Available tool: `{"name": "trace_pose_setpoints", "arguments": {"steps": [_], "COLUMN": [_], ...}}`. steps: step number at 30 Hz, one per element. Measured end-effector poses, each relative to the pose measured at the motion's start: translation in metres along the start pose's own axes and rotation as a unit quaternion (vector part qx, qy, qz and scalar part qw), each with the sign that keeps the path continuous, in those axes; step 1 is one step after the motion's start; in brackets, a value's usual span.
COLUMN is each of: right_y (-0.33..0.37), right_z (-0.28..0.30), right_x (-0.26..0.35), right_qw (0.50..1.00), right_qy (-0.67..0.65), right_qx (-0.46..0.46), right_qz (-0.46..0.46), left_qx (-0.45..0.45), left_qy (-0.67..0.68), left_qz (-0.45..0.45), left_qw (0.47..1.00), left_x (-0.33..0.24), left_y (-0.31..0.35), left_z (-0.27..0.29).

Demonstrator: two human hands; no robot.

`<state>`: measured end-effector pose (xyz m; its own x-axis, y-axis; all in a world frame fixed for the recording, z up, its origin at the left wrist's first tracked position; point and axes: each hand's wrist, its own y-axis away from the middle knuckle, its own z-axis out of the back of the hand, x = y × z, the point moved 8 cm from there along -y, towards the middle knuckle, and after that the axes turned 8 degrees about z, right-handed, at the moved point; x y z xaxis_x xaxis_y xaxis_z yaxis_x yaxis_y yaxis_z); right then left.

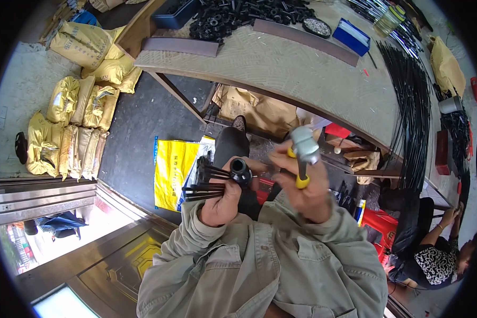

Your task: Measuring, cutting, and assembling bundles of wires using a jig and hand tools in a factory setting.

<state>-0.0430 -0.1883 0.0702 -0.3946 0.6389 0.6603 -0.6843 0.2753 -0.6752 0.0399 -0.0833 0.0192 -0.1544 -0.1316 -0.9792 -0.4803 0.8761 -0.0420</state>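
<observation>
My left hand (222,204) is closed around a black tubular fitting (247,176) with a round open end facing up. Several thin black rods (199,192) stick out to the left from the same hand; whether they are joined to the fitting cannot be made out. My right hand (311,193), smeared by motion, grips a hammer (305,144) by its black and yellow handle. The silver hammer head is raised above that hand, to the right of the fitting and apart from it. Both hands are over my lap.
A workbench (302,69) ahead holds a heap of black fittings (233,18), a blue box (351,37) and long black rods (408,100). Yellow sacks (63,100) are stacked at left. A yellow bag (169,169) lies on the floor. Another person (440,259) sits at right.
</observation>
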Motion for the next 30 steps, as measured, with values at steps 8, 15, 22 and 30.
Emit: {"name": "trace_pose_setpoints", "arguments": {"steps": [8, 15, 22, 30], "right_y": [0.016, 0.005, -0.010, -0.013], "right_z": [0.032, 0.010, 0.011, 0.004], "right_x": [0.003, 0.007, 0.012, 0.018], "right_qw": [0.898, 0.886, 0.831, 0.809], "right_qy": [0.340, 0.350, 0.465, 0.481], "right_qx": [0.268, 0.283, 0.279, 0.304], "right_qz": [0.080, 0.114, 0.125, 0.147], "left_qx": [0.015, -0.062, -0.068, -0.081], "left_qy": [0.071, 0.036, 0.050, 0.067], "left_qz": [-0.023, 0.027, 0.014, 0.015], "left_qw": [0.997, 0.997, 0.996, 0.994], "left_x": [0.002, 0.010, 0.013, 0.015], "left_y": [0.001, 0.004, 0.002, 0.005], "left_z": [0.011, 0.014, 0.018, 0.022]}}
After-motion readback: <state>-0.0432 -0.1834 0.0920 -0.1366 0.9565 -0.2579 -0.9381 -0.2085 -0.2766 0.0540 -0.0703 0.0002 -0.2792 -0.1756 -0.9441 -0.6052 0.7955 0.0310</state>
